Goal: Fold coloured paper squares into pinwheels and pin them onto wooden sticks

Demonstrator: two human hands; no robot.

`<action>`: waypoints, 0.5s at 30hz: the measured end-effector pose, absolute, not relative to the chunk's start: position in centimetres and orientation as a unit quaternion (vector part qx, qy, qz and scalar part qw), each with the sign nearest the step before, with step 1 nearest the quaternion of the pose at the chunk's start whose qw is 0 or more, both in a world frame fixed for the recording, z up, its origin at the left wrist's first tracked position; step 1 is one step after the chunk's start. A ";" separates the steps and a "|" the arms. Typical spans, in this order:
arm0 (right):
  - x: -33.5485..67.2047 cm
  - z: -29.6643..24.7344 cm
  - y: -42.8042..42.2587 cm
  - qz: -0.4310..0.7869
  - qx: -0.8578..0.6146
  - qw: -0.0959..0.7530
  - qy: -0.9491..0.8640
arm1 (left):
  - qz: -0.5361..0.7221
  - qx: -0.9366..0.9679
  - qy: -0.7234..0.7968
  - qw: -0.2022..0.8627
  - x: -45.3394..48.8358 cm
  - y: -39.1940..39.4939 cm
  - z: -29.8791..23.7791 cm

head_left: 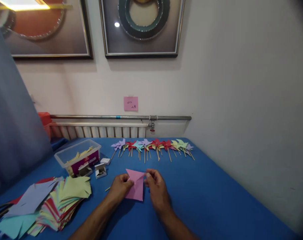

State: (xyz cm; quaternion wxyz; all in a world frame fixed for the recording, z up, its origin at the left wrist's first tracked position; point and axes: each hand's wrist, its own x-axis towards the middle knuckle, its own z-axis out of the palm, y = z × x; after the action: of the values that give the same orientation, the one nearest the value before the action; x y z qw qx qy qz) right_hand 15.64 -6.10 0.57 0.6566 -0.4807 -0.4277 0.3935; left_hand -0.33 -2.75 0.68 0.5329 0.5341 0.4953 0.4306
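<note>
A pink paper square (136, 192), with cuts at its corners, is held up over the blue table. My left hand (120, 187) pinches it from the left, thumb on its face near the middle. At its upper right corner, my right hand (156, 188) has thumb and fingertips closed on the paper's tip. A thin wooden stick (107, 189) pokes out on the table beside my left hand. Further left lies a stack of cut coloured paper squares (64, 200), yellow-green on top. A small open white box (101, 170) with tiny metal pieces stands beyond my left hand.
Several finished paper pinwheels (156, 144) on sticks lie in a row along the table's far side. A clear plastic bin (78, 155) of wooden sticks stands at left. Behind the table run a radiator (99, 130) and a pipe (96, 117); a wall borders the right.
</note>
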 end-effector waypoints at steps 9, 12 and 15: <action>15.9 -0.8 -6.9 0.485 -0.431 0.685 -0.330 | 0.443 0.476 0.381 0.657 -0.1 -4.3 2.2; 15.3 -0.6 -7.1 0.554 -0.383 0.661 -0.330 | 0.437 0.483 0.384 0.654 0.0 -4.3 2.0; 14.9 -0.1 -7.3 0.569 -0.364 0.660 -0.330 | 0.432 0.492 0.390 0.648 0.0 -4.1 1.7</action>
State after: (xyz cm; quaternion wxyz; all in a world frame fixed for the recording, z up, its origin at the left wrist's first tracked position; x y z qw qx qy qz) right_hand 14.92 -7.33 -0.06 0.6599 -0.3638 -0.3298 0.5687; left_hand 0.05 -4.06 1.65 0.6476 0.4920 0.3903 0.4316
